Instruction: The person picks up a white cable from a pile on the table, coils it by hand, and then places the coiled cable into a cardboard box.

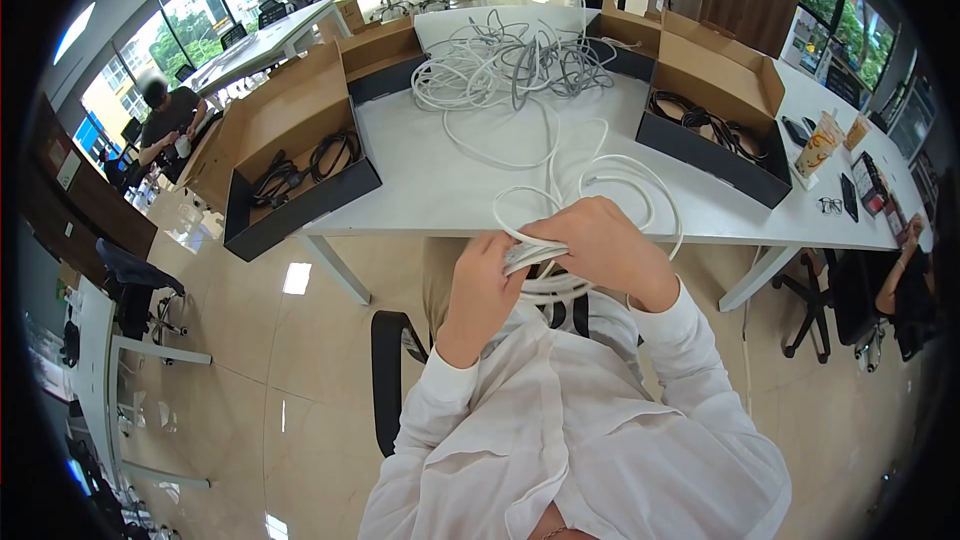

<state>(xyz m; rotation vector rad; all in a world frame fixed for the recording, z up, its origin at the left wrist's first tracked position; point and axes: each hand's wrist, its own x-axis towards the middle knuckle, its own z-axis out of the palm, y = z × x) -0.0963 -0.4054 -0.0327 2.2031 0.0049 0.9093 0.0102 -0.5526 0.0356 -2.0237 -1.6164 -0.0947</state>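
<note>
I see my left hand [482, 285] and right hand [600, 245] both clenched on the white cable coil [530, 257], which lies sideways between them, and its loose end runs away across the white table [420, 180] to the cable pile [510, 65].

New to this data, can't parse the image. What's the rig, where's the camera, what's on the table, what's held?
There is no machine: a person works with bare hands. The single picture comes from a wide-angle camera on their head, looking forward and down. The left hand and right hand both grip a coiled white cable. On the table lies a tangled pile of cables, flanked by a left box and a right box holding black cables. A cup stands far right.
</note>
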